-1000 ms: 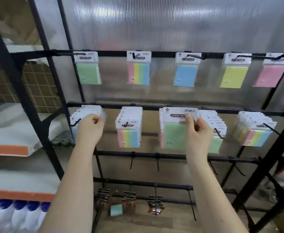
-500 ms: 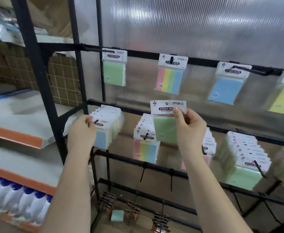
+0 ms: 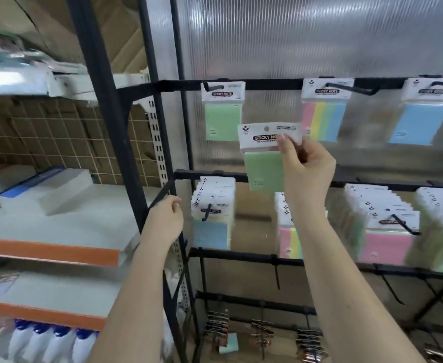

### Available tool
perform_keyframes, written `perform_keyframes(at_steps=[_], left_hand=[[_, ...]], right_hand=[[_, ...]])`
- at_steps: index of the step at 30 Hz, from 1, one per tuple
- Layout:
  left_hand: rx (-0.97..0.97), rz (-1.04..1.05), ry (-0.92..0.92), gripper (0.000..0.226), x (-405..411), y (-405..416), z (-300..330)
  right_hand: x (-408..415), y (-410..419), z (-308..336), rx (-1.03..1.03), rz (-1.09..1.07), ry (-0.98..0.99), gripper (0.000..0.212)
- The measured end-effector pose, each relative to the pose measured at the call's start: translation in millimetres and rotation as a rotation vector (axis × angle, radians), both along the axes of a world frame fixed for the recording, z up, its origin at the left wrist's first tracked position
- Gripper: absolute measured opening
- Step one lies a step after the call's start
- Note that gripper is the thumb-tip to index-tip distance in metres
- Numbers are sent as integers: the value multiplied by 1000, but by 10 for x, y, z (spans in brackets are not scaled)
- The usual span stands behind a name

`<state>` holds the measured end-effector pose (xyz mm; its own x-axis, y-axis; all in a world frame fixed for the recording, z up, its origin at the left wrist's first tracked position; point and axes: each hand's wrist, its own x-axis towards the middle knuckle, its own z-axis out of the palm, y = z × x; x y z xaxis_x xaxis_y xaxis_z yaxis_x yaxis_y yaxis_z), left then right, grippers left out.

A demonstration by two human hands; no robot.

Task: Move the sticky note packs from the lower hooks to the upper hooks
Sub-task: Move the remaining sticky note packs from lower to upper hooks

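One green pack (image 3: 263, 166) pinched by right hand (image 3: 304, 166); label part-hidden.

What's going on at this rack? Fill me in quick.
A person is restocking sticky notes on a black rack. The right hand pinches a green pack by its white header card and holds it up just below the top left hook, which already carries one green pack. The left hand holds nothing, beside the blue-fronted stack on the lower row. The held pack is not yet hung.
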<state>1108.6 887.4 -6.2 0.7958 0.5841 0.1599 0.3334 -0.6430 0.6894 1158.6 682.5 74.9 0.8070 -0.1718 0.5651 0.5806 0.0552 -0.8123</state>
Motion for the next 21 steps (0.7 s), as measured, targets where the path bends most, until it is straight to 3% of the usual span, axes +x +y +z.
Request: perform_keyframes(at_steps=[12,18,21], left_hand=[[0,-156,116,39,65,53,-102],[2,-161,98,34,107,28,-118],[21,-173,111,32,139,27,-113]], right_hand=[[-135,633,576,-18,-10,-197,28],[-82,771,609,-85,-60,-156,29],[-48,791,582,-102,-76,-110,42]])
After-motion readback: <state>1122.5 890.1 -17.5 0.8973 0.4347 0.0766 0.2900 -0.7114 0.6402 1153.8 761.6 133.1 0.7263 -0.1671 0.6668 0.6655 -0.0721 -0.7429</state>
